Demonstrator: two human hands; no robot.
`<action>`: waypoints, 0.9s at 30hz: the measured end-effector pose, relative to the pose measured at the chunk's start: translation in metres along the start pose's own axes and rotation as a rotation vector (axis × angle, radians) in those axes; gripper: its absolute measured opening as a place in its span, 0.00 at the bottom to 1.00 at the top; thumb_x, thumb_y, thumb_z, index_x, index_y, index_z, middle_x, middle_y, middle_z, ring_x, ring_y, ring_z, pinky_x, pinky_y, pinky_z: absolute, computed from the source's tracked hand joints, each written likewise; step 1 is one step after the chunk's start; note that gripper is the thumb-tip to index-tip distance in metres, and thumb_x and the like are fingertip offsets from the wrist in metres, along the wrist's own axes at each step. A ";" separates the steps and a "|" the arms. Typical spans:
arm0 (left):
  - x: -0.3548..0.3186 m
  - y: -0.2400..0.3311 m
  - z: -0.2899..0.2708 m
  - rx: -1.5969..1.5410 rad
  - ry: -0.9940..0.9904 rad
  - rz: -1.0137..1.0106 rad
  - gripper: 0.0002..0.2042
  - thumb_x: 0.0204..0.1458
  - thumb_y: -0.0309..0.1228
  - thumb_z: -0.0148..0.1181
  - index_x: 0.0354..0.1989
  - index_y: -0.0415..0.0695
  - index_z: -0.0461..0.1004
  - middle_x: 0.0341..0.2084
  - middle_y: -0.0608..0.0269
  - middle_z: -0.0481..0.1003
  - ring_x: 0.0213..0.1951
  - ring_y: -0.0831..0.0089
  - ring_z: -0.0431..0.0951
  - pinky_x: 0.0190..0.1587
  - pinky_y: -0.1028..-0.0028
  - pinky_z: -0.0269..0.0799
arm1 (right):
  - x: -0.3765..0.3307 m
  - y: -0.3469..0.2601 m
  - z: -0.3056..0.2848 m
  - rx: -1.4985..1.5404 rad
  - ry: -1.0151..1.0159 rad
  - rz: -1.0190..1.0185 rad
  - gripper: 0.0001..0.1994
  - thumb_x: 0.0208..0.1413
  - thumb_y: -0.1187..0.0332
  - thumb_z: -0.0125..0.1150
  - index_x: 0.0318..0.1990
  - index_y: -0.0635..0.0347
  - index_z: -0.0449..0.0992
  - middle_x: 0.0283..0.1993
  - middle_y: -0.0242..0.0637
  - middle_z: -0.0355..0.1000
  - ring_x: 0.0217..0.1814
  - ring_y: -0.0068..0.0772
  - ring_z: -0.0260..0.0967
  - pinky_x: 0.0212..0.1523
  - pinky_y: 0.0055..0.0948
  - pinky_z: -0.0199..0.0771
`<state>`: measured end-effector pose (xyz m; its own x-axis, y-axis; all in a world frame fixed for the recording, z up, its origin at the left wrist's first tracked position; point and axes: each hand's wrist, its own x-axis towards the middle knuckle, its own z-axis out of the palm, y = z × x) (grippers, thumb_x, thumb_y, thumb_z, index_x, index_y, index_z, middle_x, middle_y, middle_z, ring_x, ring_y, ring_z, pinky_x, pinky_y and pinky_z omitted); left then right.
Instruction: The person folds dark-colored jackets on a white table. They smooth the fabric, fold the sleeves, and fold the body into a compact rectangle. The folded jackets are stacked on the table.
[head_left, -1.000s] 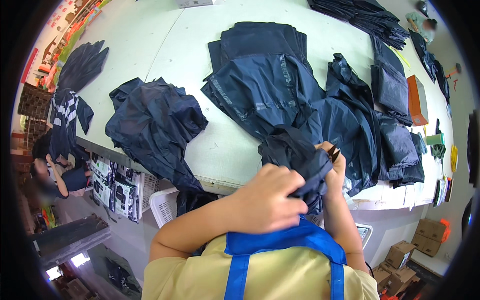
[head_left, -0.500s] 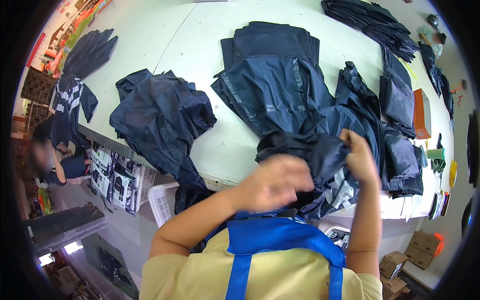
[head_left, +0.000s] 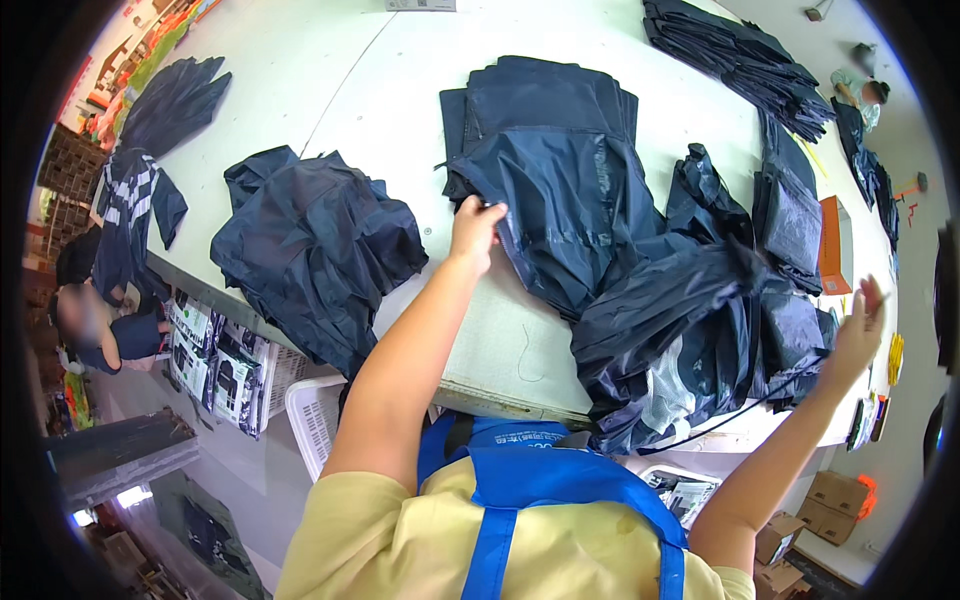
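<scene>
Up close, left hand [head_left: 473,228] pinching glossy navy jacket [head_left: 570,200], crumpled heap [head_left: 690,340]

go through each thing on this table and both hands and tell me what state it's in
Left hand: pinching the edge of the spread garment.
Right hand: open, raised, pulling a dark cord.
Spread navy garment: laid flat, partly unfolded.
Crumpled navy garment: heaped loosely.
Bunched garment: gathered at the table edge.
Folded stack: neatly piled.

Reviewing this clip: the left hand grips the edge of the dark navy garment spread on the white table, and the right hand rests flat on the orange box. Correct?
Not quite. In the head view the right hand is raised, open, beside the orange box, not resting on it. The left hand does grip the dark navy garment on the white table.
</scene>
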<state>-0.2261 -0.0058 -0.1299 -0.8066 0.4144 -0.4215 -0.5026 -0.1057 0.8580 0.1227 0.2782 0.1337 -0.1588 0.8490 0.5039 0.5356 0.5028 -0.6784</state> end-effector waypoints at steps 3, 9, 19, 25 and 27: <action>-0.073 0.017 0.039 0.399 -0.098 0.380 0.08 0.50 0.30 0.63 0.32 0.42 0.70 0.22 0.68 0.70 0.22 0.77 0.70 0.25 0.74 0.66 | -0.101 -0.079 0.054 0.003 -0.417 -0.081 0.17 0.50 0.72 0.63 0.50 0.55 0.75 0.48 0.33 0.73 0.30 0.18 0.68 0.30 0.21 0.69; -0.171 -0.002 0.048 0.579 -0.485 0.657 0.11 0.46 0.29 0.66 0.23 0.39 0.69 0.20 0.57 0.67 0.23 0.64 0.70 0.27 0.70 0.66 | -0.196 -0.087 0.144 0.677 -0.683 0.264 0.09 0.53 0.75 0.63 0.40 0.66 0.72 0.27 0.26 0.70 0.26 0.13 0.62 0.27 0.17 0.65; -0.184 0.075 0.046 0.655 -0.390 0.981 0.18 0.40 0.25 0.67 0.43 0.41 0.72 0.37 0.56 0.68 0.31 0.71 0.70 0.31 0.76 0.66 | -0.194 -0.082 0.114 0.694 -0.884 0.226 0.09 0.56 0.73 0.60 0.25 0.62 0.69 0.19 0.24 0.59 0.22 0.14 0.52 0.22 0.21 0.54; -0.180 0.124 0.070 0.581 -0.578 1.047 0.25 0.40 0.17 0.65 0.50 0.41 0.70 0.50 0.52 0.68 0.39 0.64 0.73 0.41 0.72 0.73 | -0.177 -0.108 0.093 0.418 -0.934 -0.254 0.07 0.51 0.73 0.63 0.28 0.65 0.70 0.22 0.41 0.63 0.21 0.39 0.61 0.24 0.34 0.61; -0.174 0.136 0.073 0.652 -0.730 1.102 0.20 0.41 0.17 0.64 0.45 0.42 0.73 0.45 0.57 0.71 0.37 0.65 0.74 0.38 0.73 0.73 | -0.174 -0.102 0.089 0.388 -0.944 -0.359 0.08 0.49 0.72 0.65 0.34 0.65 0.73 0.23 0.41 0.65 0.22 0.38 0.63 0.24 0.32 0.63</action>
<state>-0.1313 -0.0260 0.0813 -0.2486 0.7712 0.5860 0.6328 -0.3287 0.7011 0.0221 0.0935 0.0678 -0.9179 0.3405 0.2037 0.0581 0.6232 -0.7799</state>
